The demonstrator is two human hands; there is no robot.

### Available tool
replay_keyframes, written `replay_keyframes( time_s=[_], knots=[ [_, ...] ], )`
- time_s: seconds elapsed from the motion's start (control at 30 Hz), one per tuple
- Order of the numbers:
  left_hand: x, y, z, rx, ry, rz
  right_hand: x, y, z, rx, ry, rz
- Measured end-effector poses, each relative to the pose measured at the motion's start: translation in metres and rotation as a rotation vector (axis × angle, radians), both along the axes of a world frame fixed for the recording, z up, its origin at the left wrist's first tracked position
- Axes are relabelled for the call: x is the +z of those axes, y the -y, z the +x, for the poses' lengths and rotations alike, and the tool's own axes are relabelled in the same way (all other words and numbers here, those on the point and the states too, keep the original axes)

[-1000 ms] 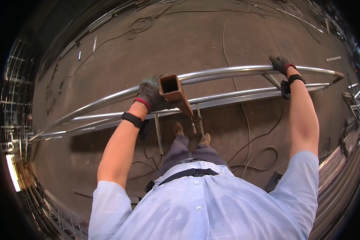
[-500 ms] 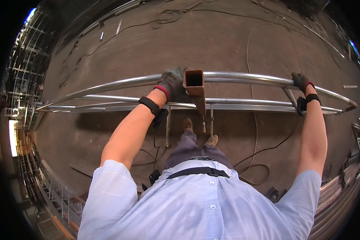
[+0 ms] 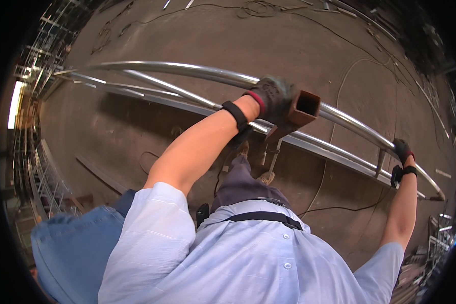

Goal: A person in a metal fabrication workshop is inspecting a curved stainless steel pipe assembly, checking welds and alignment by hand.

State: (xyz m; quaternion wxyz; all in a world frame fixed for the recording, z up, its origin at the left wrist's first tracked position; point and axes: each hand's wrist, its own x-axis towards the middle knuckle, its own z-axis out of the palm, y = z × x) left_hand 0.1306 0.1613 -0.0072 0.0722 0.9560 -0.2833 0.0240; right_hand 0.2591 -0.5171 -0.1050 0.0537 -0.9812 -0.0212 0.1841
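A long frame of shiny metal pipes [image 3: 213,72] stretches across in front of me, slanting down toward the right. My left hand [image 3: 273,99], in a dark glove with a red cuff, is closed around the top pipe near the middle. Right beside it, a rusty square tube [image 3: 300,119] stands upright against the frame with its hollow end facing up. Farther right, my gloved right hand [image 3: 403,150] wraps round the same pipe, by a short upright brace [image 3: 380,161]. The fingers of both hands are partly hidden.
Someone in blue denim [image 3: 81,253] is close at my lower left. Cables [image 3: 334,30] trail across the far floor, and a thin hose [image 3: 321,190] runs beneath the frame. Metal racks [image 3: 50,175] line the left side, with stacked stock at the lower right.
The frame has swung in view, its right part lower and its left end higher. My left hand and the square tube have shifted right. Blue denim has come into view at lower left.
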Motion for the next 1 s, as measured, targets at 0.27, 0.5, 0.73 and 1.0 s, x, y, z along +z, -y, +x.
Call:
replay_keyframes(
  time_s=[0.27,0.5,0.73,1.0],
  knots=[
    [-0.003,-0.001,-0.003,0.018,-0.071,-0.022,0.021,-0.029,0.005,0.032,-0.085,0.058],
    [0.005,0.0,-0.002,0.02,-0.112,-0.012,0.034,-0.061,-0.005,-0.272,-0.042,0.119],
    [0.004,0.003,0.002,-0.032,-0.066,-0.046,0.022,-0.04,-0.002,-0.427,-0.118,0.192],
    [0.002,0.002,-0.002,0.022,-0.073,0.021,0.04,-0.088,-0.017,-0.349,-0.015,0.117]
  ],
)
